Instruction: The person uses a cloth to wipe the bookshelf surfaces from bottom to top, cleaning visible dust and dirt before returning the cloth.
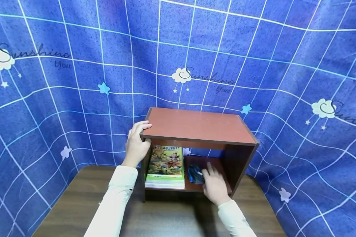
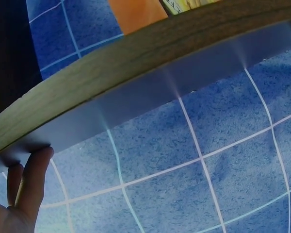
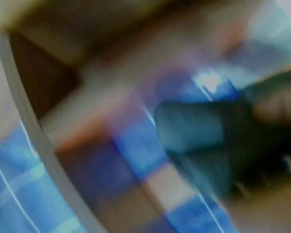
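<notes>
You've got your left hand (image 1: 136,144) gripping the upper left corner of the shelf unit (image 1: 195,126), fingers over the top board, thumb round the front edge; the left wrist view has fingertips pressed to the outer side panel. Its white sleeve (image 1: 115,200) slants up from the bottom of the frame. Over to your right hand (image 1: 216,186), right of centre and low: it's reaching into the compartment, back of the hand up, fingers pointing up the frame and a little left, right against a dark bundle (image 1: 195,174). Both views are blurred there, so whether you're gripping it or just touching it, I can't tell.

The bundle is inside the unit, just left of that hand; a blue strip on it slants down towards the lower right, and the right wrist view gives it a dark teal, rounded end pointing left. Left of it lies a stack of books (image 1: 165,163), long sides running up the frame, glossy illustrated cover on top, pale page edges towards you.

The unit itself stretches left to right, front facing you, reddish-brown board with dark edging. Underneath, a brown wood-grained surface (image 1: 86,194); behind, a rippling blue curtain (image 1: 62,125) with white grid lines, clouds and stars.
</notes>
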Action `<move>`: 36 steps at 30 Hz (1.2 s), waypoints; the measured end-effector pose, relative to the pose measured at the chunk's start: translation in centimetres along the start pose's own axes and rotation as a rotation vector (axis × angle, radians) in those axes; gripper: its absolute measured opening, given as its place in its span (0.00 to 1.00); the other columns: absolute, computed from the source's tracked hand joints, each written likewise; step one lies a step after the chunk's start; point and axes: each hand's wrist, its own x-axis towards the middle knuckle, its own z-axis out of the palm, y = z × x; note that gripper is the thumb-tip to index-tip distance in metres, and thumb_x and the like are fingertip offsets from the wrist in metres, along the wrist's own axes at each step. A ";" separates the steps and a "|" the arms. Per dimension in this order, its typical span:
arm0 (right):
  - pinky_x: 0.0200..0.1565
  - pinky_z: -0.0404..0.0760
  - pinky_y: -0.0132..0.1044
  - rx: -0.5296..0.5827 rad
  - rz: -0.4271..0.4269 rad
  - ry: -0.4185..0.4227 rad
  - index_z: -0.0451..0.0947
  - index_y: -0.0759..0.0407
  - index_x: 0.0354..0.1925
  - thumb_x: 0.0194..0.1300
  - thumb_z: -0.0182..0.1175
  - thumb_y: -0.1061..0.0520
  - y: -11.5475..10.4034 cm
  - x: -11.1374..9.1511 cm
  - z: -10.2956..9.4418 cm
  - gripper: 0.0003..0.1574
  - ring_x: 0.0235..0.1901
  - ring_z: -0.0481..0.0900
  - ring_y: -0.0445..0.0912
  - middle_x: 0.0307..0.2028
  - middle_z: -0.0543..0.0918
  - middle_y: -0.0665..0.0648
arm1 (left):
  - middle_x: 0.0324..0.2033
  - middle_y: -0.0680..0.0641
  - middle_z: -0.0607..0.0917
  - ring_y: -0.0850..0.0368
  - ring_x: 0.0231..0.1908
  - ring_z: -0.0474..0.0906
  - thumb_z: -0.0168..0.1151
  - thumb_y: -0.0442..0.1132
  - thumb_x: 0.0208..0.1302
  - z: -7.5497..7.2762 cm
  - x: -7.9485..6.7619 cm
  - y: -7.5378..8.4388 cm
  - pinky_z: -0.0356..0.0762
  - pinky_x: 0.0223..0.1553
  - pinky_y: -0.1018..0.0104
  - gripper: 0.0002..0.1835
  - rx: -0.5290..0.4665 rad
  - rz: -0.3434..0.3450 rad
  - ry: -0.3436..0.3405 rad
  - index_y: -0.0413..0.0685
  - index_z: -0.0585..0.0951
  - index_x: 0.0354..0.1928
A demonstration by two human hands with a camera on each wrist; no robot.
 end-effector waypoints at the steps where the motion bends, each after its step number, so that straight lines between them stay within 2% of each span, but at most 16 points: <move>1: 0.46 0.79 0.60 -0.001 0.002 -0.064 0.76 0.63 0.56 0.44 0.70 0.62 -0.2 -0.3 0.8 0.37 0.53 0.78 0.66 0.60 0.77 0.71 | 0.65 0.60 0.75 0.48 0.61 0.70 0.64 0.29 0.57 0.0 -0.1 -0.1 0.73 0.47 0.43 0.25 0.003 0.000 -0.002 0.56 0.83 0.57; 3: 0.51 0.77 0.62 0.015 0.002 -0.164 0.76 0.62 0.62 0.48 0.67 0.60 -0.7 -0.8 2.2 0.39 0.56 0.76 0.68 0.60 0.76 0.72 | 0.65 0.59 0.75 0.48 0.60 0.70 0.64 0.28 0.58 -0.2 -0.2 -0.2 0.73 0.46 0.43 0.25 0.007 0.000 -0.002 0.56 0.83 0.57; 5: 0.54 0.73 0.64 0.036 0.002 -0.196 0.76 0.60 0.64 0.51 0.65 0.61 -1.1 -1.1 3.1 0.39 0.59 0.73 0.71 0.60 0.76 0.73 | 0.65 0.58 0.75 0.48 0.60 0.71 0.65 0.28 0.58 -0.3 -0.5 -0.4 0.73 0.46 0.44 0.25 0.011 -0.005 0.002 0.56 0.83 0.57; 9: 0.51 0.74 0.67 0.037 0.069 -0.131 0.77 0.57 0.63 0.53 0.65 0.62 -0.9 -0.6 3.8 0.36 0.54 0.75 0.73 0.57 0.77 0.76 | 0.65 0.56 0.75 0.47 0.59 0.71 0.65 0.29 0.59 -0.5 -0.7 -0.5 0.74 0.46 0.43 0.24 0.018 -0.008 0.009 0.56 0.83 0.57; 11: 0.46 0.76 0.66 0.014 0.130 -0.102 0.78 0.57 0.62 0.54 0.64 0.63 -0.6 0.1 3.9 0.34 0.49 0.77 0.72 0.52 0.78 0.76 | 0.65 0.56 0.75 0.47 0.59 0.71 0.65 0.29 0.59 -0.4 -0.7 -0.5 0.74 0.46 0.43 0.24 0.020 -0.008 0.004 0.56 0.83 0.58; 14: 0.40 0.76 0.64 -0.025 0.240 -0.108 0.80 0.55 0.61 0.57 0.60 0.64 0.0 1.6 4.2 0.31 0.41 0.78 0.70 0.45 0.79 0.74 | 0.65 0.57 0.74 0.47 0.60 0.70 0.65 0.29 0.60 -0.3 -0.6 -0.5 0.73 0.47 0.43 0.24 0.016 -0.007 -0.001 0.56 0.83 0.58; 17: 0.40 0.73 0.64 -0.032 0.351 -0.187 0.79 0.52 0.62 0.59 0.59 0.63 0.3 3.4 4.9 0.31 0.40 0.77 0.68 0.43 0.79 0.72 | 0.65 0.56 0.75 0.48 0.60 0.70 0.65 0.30 0.60 -0.4 -0.4 -0.3 0.73 0.47 0.42 0.23 0.011 0.001 0.002 0.56 0.83 0.58; 21: 0.46 0.69 0.66 -0.006 0.431 -0.325 0.75 0.49 0.67 0.64 0.56 0.59 0.4 5.5 6.0 0.33 0.49 0.75 0.70 0.54 0.77 0.73 | 0.64 0.56 0.75 0.48 0.61 0.70 0.65 0.29 0.58 -0.6 -0.2 -0.1 0.72 0.49 0.42 0.24 0.009 0.005 0.008 0.55 0.83 0.57; 24: 0.52 0.66 0.68 0.023 0.425 -0.389 0.71 0.48 0.72 0.68 0.53 0.58 0.7 6.8 6.6 0.34 0.57 0.69 0.72 0.64 0.71 0.74 | 0.64 0.58 0.75 0.48 0.61 0.70 0.64 0.28 0.57 -0.6 -0.1 0.1 0.72 0.49 0.41 0.25 0.007 0.003 0.012 0.55 0.83 0.57; 26: 0.56 0.64 0.69 0.049 0.413 -0.419 0.68 0.48 0.73 0.69 0.51 0.59 1.0 7.5 6.8 0.35 0.62 0.65 0.73 0.68 0.66 0.73 | 0.64 0.59 0.75 0.48 0.60 0.70 0.64 0.27 0.56 -0.5 0.0 0.2 0.72 0.49 0.41 0.26 0.003 0.002 0.011 0.56 0.83 0.57; 30: 0.58 0.62 0.71 0.086 0.376 -0.475 0.65 0.48 0.76 0.68 0.50 0.61 1.8 8.6 6.9 0.38 0.66 0.61 0.74 0.71 0.64 0.71 | 0.64 0.60 0.75 0.49 0.61 0.70 0.64 0.27 0.57 -0.3 0.0 0.4 0.71 0.49 0.40 0.26 -0.003 -0.004 0.005 0.56 0.83 0.57; 36: 0.59 0.60 0.72 0.179 0.328 -0.524 0.61 0.47 0.77 0.62 0.54 0.60 2.7 9.9 6.8 0.45 0.69 0.57 0.75 0.73 0.63 0.68 | 0.65 0.59 0.75 0.49 0.61 0.70 0.65 0.27 0.57 0.0 -0.1 0.3 0.71 0.50 0.42 0.26 -0.009 -0.013 0.006 0.56 0.83 0.57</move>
